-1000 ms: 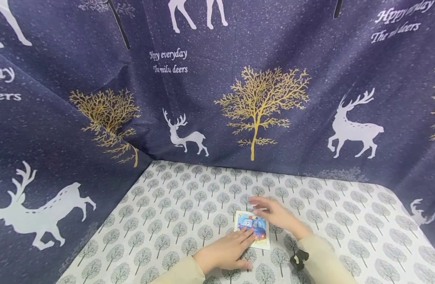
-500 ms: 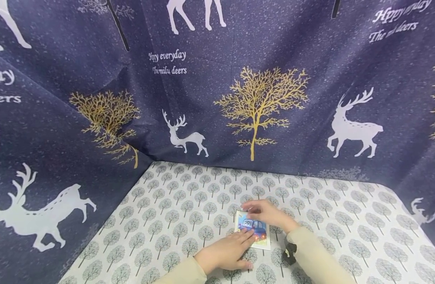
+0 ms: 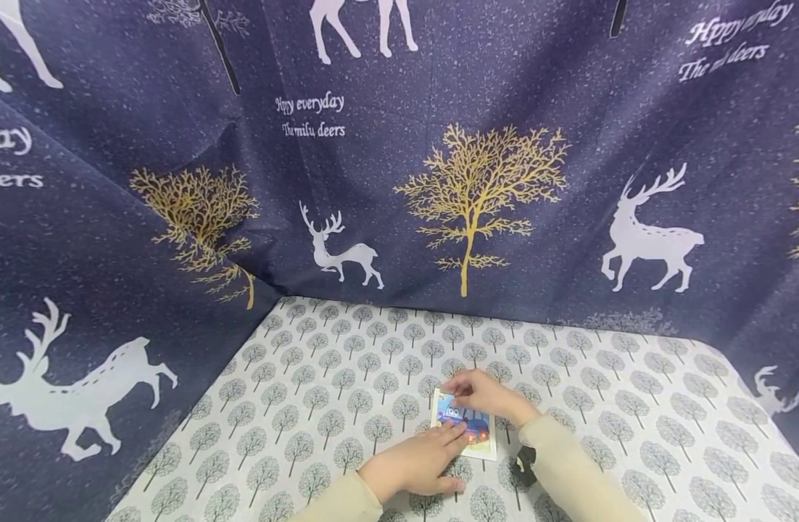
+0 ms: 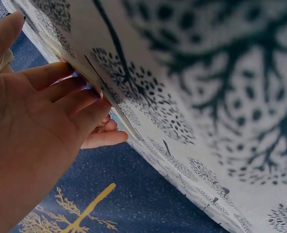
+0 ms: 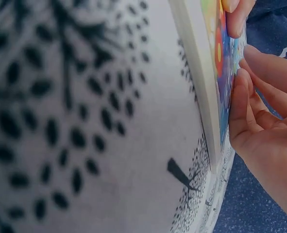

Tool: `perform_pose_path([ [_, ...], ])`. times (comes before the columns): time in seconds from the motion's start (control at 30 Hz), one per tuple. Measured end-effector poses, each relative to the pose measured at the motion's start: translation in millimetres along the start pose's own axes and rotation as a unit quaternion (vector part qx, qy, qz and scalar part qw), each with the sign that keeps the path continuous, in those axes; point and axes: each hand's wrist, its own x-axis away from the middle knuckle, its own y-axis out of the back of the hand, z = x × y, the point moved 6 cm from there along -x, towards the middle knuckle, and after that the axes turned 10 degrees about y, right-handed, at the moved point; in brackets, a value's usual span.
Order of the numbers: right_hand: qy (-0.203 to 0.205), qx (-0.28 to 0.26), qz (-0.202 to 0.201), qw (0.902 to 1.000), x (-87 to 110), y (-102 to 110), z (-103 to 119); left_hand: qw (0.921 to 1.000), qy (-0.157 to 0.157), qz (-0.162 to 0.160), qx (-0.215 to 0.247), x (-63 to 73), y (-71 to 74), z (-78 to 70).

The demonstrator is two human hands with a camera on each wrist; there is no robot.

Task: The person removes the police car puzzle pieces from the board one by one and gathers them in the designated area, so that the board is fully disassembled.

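Note:
A small flat picture board [image 3: 479,451] with a blue cartoon car and a pale raised border lies on the patterned cloth. My left hand [image 3: 415,460] lies over its lower left part, fingers stretched onto the picture and thumb spread aside. In the left wrist view the fingers of the left hand [image 4: 41,111] reach over the board's edge [image 4: 119,109]. At the board's top, my right hand [image 3: 484,395] bends its fingers down onto the picture. The right wrist view shows the bent fingers of the right hand [image 5: 269,107] against the printed face; I cannot tell whether they pinch anything.
White cloth with grey trees [image 3: 321,399] covers the table. Dark blue curtains [image 3: 386,181] printed with deer and golden trees hang behind and at the left. A dark object [image 3: 526,460] shows at the right sleeve [image 3: 569,464].
My right hand has moved left and slightly down, from beside the board's top right corner onto its top edge. The left hand and the board have stayed in place.

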Motion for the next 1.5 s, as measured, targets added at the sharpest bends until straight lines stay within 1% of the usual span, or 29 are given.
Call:
perform_pose_path([
  [0.23,-0.019,0.002,0.001,0.9998,-2.3,-5,-5,1.0,-0.002,0.006,0.0,-0.2,-2.2,-0.6],
  [0.37,-0.017,0.004,-0.005,0.9998,-3.1,-6,-4,0.9999,0.003,0.01,0.002,0.0,-1.3,-0.6],
  [0.6,-0.012,-0.008,-0.018,0.9997,-3.7,-5,-2,0.9999,0.005,0.011,0.01,-0.4,-0.7,-0.1],
  [0.87,-0.006,-0.032,-0.013,0.9994,-2.9,-5,4,0.9997,0.0,0.014,0.02,0.3,-1.1,-0.5],
  [1.07,-0.004,-0.049,-0.018,0.9986,-3.1,-3,3,0.9996,0.001,0.01,0.026,0.6,0.4,-0.8],
  [1.27,-0.001,-0.085,-0.031,0.9959,-2.7,-1,-3,0.9998,0.001,0.01,0.019,-0.6,0.1,-0.1],
  [1.5,-0.019,-0.092,-0.054,0.9941,1.0,8,-10,0.9998,0.001,0.006,0.016,-0.4,1.4,-1.2],
])
